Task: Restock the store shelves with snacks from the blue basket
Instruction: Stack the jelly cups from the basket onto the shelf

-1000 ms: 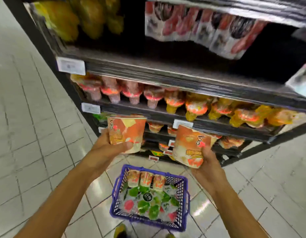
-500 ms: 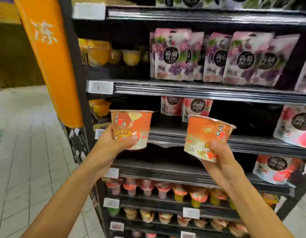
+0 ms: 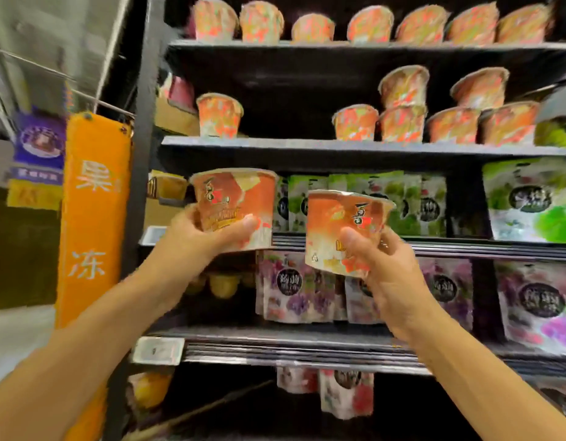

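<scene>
Blurred shelves (image 3: 338, 144), hands (image 3: 195, 240) (image 3: 389, 275) gripping cups (image 3: 237, 198) (image 3: 335, 214)

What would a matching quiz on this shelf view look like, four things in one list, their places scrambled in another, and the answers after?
Things:
1. upright cup
2. tilted cup
3. green pouches
4. purple pouches

Places:
A. gripped by the right hand
B. on the shelf level with the two held cups
C. gripped by the left hand
D. on the next shelf down

Pairs: 1-C, 2-A, 3-B, 4-D
</scene>
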The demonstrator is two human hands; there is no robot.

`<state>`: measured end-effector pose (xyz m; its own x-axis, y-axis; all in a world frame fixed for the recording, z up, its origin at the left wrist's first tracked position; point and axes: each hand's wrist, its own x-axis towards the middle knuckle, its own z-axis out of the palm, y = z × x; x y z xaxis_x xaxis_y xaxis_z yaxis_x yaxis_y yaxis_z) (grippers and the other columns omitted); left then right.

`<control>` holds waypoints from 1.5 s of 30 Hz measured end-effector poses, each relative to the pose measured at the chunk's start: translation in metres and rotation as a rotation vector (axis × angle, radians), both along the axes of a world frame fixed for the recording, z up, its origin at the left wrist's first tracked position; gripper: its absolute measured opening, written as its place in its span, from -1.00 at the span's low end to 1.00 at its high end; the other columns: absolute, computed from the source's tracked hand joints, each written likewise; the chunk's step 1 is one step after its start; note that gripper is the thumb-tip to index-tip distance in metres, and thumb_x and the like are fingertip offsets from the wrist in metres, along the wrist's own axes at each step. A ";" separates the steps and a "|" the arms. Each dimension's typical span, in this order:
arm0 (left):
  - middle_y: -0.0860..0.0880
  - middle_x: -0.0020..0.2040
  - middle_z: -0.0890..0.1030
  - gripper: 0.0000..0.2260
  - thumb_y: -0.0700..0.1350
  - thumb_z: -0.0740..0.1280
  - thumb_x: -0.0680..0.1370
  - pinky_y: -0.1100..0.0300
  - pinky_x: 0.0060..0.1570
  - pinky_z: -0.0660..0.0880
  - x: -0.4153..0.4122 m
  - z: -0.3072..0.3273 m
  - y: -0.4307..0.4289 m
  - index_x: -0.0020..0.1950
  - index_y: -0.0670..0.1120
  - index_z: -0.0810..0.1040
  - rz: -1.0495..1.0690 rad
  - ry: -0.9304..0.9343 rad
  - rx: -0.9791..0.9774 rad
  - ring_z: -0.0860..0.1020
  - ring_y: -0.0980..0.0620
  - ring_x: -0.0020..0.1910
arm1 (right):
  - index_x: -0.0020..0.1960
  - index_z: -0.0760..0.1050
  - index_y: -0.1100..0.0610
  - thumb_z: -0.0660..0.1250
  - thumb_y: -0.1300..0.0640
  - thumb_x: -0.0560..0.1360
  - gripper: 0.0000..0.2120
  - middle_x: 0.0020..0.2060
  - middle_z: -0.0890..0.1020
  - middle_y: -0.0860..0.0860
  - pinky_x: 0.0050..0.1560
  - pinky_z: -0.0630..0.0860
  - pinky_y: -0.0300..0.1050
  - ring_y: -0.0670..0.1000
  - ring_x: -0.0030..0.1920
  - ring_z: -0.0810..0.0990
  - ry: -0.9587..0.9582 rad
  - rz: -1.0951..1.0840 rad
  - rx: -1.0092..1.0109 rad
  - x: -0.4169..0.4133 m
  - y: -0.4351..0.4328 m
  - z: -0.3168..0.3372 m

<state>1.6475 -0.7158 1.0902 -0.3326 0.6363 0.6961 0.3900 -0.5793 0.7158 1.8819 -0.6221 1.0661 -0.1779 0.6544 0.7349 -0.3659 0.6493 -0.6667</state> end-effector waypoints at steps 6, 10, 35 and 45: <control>0.06 0.05 0.69 -0.27 0.25 0.60 0.11 0.17 0.08 0.51 -0.005 0.082 0.018 0.20 0.01 0.55 0.032 0.053 0.047 0.64 0.09 0.06 | 0.12 0.58 -0.03 0.56 -0.28 0.07 -0.32 -0.04 0.73 -0.06 0.20 0.53 0.07 -0.06 0.00 0.70 0.017 -0.124 0.087 -0.016 0.000 0.068; 0.11 0.06 0.63 -0.33 0.22 0.58 0.25 0.39 -0.20 0.35 -0.011 0.136 0.035 0.28 0.02 0.50 0.102 0.084 0.121 0.55 0.22 -0.01 | 0.27 0.52 0.09 0.59 -0.35 0.00 -0.06 0.08 0.69 0.03 0.28 0.49 0.22 0.07 0.15 0.64 0.067 -0.184 0.066 -0.031 0.009 0.125; -0.06 0.05 0.41 -0.18 0.34 0.46 0.33 0.07 -0.10 0.36 -0.026 0.239 0.142 0.39 -0.12 0.33 0.420 0.109 0.072 0.39 -0.04 -0.01 | 0.34 0.38 0.15 0.48 -0.26 0.37 -0.28 -0.22 0.40 -0.05 -0.27 0.39 -0.16 -0.03 -0.16 0.47 0.065 -0.585 0.044 -0.098 0.111 0.267; -0.06 0.02 0.41 -0.27 0.30 0.44 0.38 0.11 -0.19 0.38 -0.030 0.241 0.148 0.36 -0.11 0.34 0.535 0.184 0.060 0.43 -0.05 -0.03 | 0.31 0.38 0.15 0.50 -0.25 0.36 -0.29 -0.08 0.49 0.03 -0.10 0.42 -0.05 0.04 -0.02 0.47 -0.108 -0.756 0.043 -0.100 0.116 0.268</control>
